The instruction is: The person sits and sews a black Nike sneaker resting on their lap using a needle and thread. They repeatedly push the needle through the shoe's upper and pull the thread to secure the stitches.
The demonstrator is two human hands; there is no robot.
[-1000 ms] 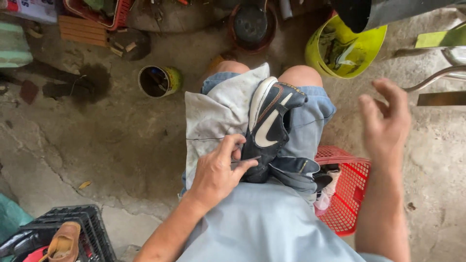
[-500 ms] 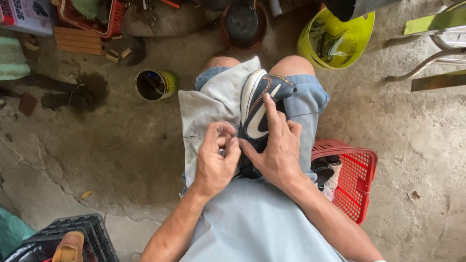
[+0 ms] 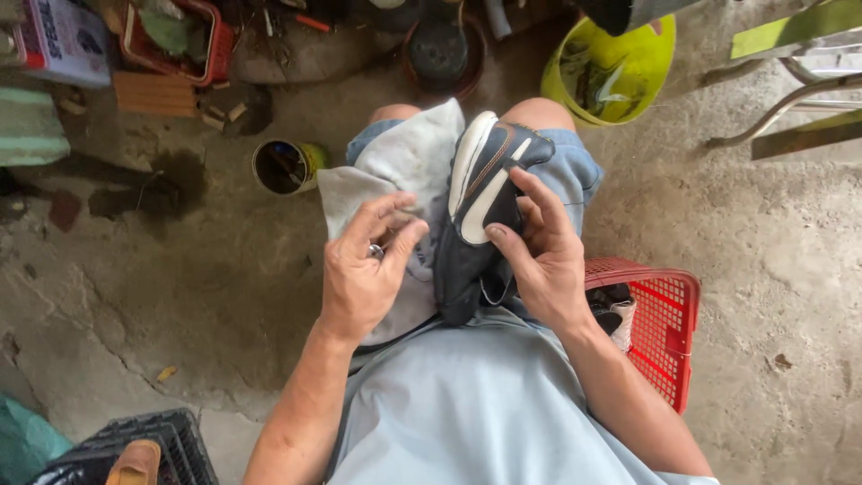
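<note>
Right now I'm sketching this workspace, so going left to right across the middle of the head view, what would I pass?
Open round tin with dark contents → grey cloth draped over the lap → left hand → dark sports shoe with white stripe → right hand → red plastic mesh basket.

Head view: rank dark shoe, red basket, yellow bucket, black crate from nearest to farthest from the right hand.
From the right hand:
1. Dark shoe, on the lap, under the fingers.
2. Red basket, on the floor just beside the wrist, right side.
3. Yellow bucket, top of frame, beyond the knees.
4. Black crate, bottom left corner, across the body.
</note>
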